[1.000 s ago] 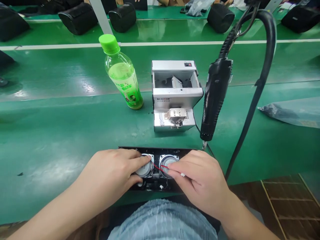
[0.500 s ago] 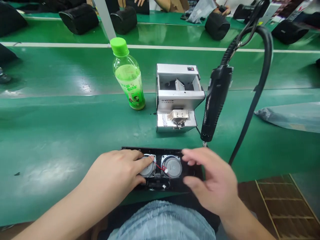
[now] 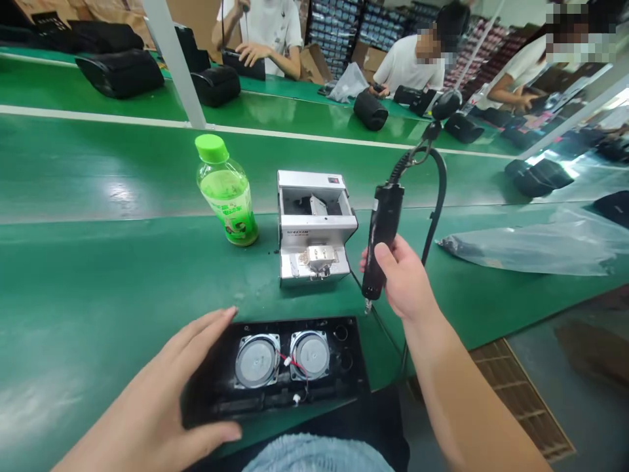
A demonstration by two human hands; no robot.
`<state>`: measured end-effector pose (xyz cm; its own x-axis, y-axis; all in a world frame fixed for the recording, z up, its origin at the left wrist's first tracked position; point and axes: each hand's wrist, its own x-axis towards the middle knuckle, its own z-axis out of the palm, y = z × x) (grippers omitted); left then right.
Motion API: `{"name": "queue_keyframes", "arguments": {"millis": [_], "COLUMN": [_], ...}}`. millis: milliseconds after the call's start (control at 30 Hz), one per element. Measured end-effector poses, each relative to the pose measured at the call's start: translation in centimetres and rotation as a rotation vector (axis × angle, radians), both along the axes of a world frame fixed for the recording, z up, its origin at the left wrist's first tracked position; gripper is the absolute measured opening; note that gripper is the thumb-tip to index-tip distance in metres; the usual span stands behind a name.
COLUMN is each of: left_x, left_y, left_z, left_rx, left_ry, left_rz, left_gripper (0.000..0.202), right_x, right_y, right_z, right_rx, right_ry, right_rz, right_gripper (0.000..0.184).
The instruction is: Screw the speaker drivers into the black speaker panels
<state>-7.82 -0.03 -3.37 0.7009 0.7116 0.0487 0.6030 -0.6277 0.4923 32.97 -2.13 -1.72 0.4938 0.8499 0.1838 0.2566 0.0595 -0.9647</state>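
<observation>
Black panel (image 3: 344, 385) lies on the green table (image 3: 122, 282) just before us, and our left hand (image 3: 170, 387) spreads around its left end, touching or not we cannot tell. Two speakers (image 3: 256, 361) already sit in it, a white plug (image 3: 287, 361) between them; fastening, we judge, may be left. Farther off, our right hand (image 3: 407, 278) wraps around the electric screwdriver (image 3: 384, 219), its tip apart from the panel.

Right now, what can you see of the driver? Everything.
The driver is a slim black handle, plastic-looking, with a pale patch near its top and a short silvery bit at the bottom. It points bit down, top leaning slightly right, right of the silver box and near the far right corner of the panel. The right hand wraps its lower half. A black cable from its top loops down beside it.
</observation>
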Motion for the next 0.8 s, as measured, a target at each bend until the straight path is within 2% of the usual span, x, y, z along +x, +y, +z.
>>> {"name": "queue_keyframes", "arguments": {"millis": [100,167,233,333,400,467,533,633,800], "left_x": [1.0,2.1,3.1,4.7,5.7,6.6,7.2,7.5,7.5], "left_y": [-1.2,-2.0,-2.6,-2.9,-2.8,-2.6,-2.5,-2.5,-2.7], "left_z": [-1.3,-1.8,-2.2,-2.5,-2.6,-2.6,-2.6,-2.8,-3.4], "left_rx": [-0.019,-0.003,0.03,0.077,0.089,0.089,0.096,0.112,0.068], "left_ry": [-0.059,-0.101,-0.152,-0.22,-0.24,-0.256,-0.288,-0.344,-0.378], "left_rz": [0.073,0.081,0.065,0.027,0.008,0.001,0.004,0.012,0.027], "left_gripper": [0.11,0.106,0.095,0.076,0.067,0.063,0.059,0.056,0.055], "right_x": [-0.1,-0.1,-0.1,-0.9,-2.2,-3.9,-5.5,-7.1,-7.3], "right_y": [0.6,0.4,0.0,-0.3,0.4,1.8,3.6,5.6,6.6], "right_z": [0.2,1.1,2.8,6.6,8.9,10.2,10.5,9.5,7.9], "right_rx": [0.069,0.134,0.204,0.316,0.415,0.538,0.623,0.647,0.622], "right_ry": [0.134,0.187,0.217,0.221,0.208,0.21,0.225,0.231,0.207], "right_rz": [-0.04,-0.093,-0.133,-0.132,-0.077,-0.001,0.071,0.188,0.262], "right_gripper": [0.06,0.061,0.062,0.067,0.071,0.073,0.072,0.069,0.069]}}
